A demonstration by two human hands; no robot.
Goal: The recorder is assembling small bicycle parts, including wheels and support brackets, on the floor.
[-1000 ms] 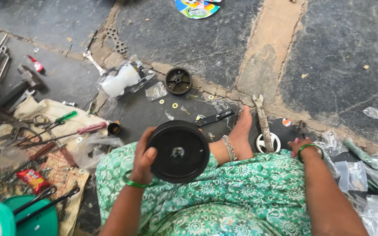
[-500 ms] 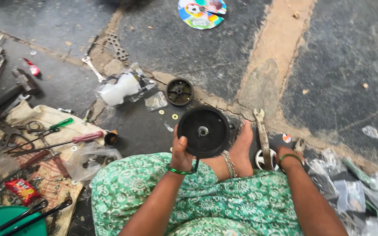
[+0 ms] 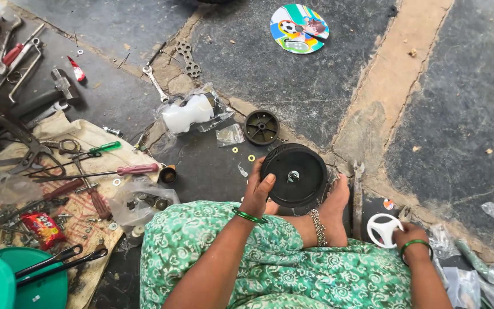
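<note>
Black wheel (image 3: 294, 174) is propped on edge against my foot (image 3: 331, 206) so its hub faces up at me, my left hand (image 3: 257, 191) gripping the rim from the left side, thumb on the face, to keep it from rolling. My right hand (image 3: 410, 237) is down on the floor by a small white steering wheel (image 3: 383, 229), fingers probably curled on its rim, though it's hard to tell from here.

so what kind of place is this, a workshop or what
Most likely an informal floor workspace for repair or assembly: the person sits on a stone-slab floor, hand tools lie spread on a sack, and the left hand holds a black wheel.
</note>
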